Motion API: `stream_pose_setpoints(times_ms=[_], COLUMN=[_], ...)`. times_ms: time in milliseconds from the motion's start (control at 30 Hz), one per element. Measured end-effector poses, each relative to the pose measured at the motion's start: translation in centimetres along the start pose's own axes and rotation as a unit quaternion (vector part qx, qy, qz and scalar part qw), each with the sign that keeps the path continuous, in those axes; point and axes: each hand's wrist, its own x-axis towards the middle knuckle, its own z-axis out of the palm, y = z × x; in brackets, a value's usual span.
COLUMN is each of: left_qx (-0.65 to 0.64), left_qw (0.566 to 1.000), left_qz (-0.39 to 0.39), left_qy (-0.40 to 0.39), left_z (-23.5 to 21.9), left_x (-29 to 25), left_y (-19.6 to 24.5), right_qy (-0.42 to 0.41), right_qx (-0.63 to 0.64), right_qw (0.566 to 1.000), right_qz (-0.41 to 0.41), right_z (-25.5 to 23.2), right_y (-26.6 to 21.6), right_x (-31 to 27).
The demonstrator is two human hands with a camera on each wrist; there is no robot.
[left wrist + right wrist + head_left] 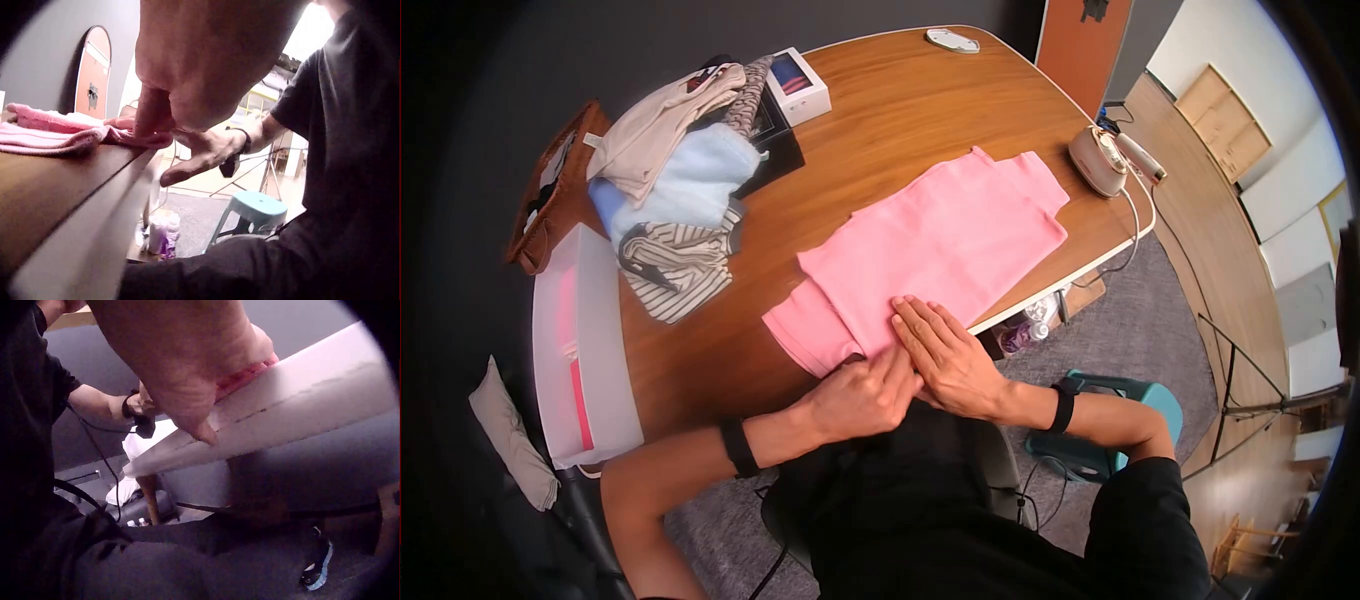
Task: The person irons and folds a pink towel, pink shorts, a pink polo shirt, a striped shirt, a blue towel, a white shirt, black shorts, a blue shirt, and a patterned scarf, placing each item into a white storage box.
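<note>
A pink garment, folded over on itself, lies on the wooden table and reaches its near edge. At the garment's near corner my left hand pinches the cloth with curled fingers. In the left wrist view, my left hand has its fingertips on the folded layers of the pink cloth at the table edge. My right hand rests on the garment with its fingers nearly straight, right beside the left. Its thumb hangs over the table's side in the right wrist view.
At the left are a pile of clothes, a brown basket and a translucent white bin. A white box stands behind them. A corded garment steamer sits at the right edge. A teal stool is on the floor.
</note>
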Motion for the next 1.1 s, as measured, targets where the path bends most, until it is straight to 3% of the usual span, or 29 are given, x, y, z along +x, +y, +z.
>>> stream_pose_setpoints(times_ms=[67, 167, 200, 233, 267, 300, 400, 433, 567, 667, 800, 900, 1000, 1100], left_qx=[-0.232, -0.249, -0.181, -0.18, -0.199, -0.173, -0.119, -0.098, -0.285, -0.274, -0.239, -0.252, -0.193, -0.181], left_qw=[0.972, 0.961, 0.977, 0.981, 0.976, 0.98, 0.988, 0.984, 0.944, 0.937, 0.949, 0.948, 0.979, 0.982], left_qz=[-0.008, 0.019, 0.014, 0.014, -0.074, -0.096, -0.078, -0.054, -0.022, 0.036, -0.01, -0.03, -0.001, 0.011], left_qy=[-0.024, 0.117, 0.11, 0.068, 0.058, 0.005, -0.055, -0.137, -0.168, -0.213, -0.208, -0.192, -0.062, 0.054], left_z=[-1.3, -2.4, -2.7, -2.6, -2.7, -2.1, -2.0, -1.6, -1.6, -0.6, 0.2, 0.1, 1.3, 2.0], left_x=[-0.8, -0.9, -1.1, -1.9, -1.9, -2.9, -3.1, -3.4, -2.2, -1.3, 0.4, 1.3, 0.6, 0.4], left_y=[0.2, -1.4, -2.9, -3.1, -6.3, -8.6, -11.5, -11.4, -8.6, -7.1, -5.5, -5.0, -3.8, -3.8], right_qy=[0.013, 0.025, 0.023, 0.023, 0.023, 0.017, 0.003, 0.004, 0.065, 0.061, 0.054, 0.077, 0.102, 0.099], right_qx=[-0.029, -0.07, -0.071, -0.074, -0.078, -0.041, 0.014, 0.059, 0.161, 0.153, 0.169, 0.193, 0.214, 0.223], right_qw=[0.999, 0.997, 0.996, 0.995, 0.994, 0.997, 0.995, 0.992, 0.977, 0.979, 0.977, 0.973, 0.968, 0.967], right_qz=[-0.003, -0.032, -0.044, -0.055, -0.067, -0.061, -0.099, -0.11, -0.127, -0.119, -0.121, -0.102, -0.079, -0.073], right_z=[0.8, 1.8, 1.9, 1.8, 1.7, 1.5, 0.4, -0.3, -1.3, -2.1, -3.6, -4.7, -5.4, -5.5], right_y=[-0.3, -0.7, -0.7, -0.4, -0.2, -0.1, 1.0, 1.5, 4.2, 4.6, 3.8, 3.7, 3.7, 3.8], right_x=[0.3, -0.2, -0.5, -1.0, -1.4, -1.7, -3.5, -4.1, -7.1, -8.1, -8.5, -8.8, -9.1, -9.9])
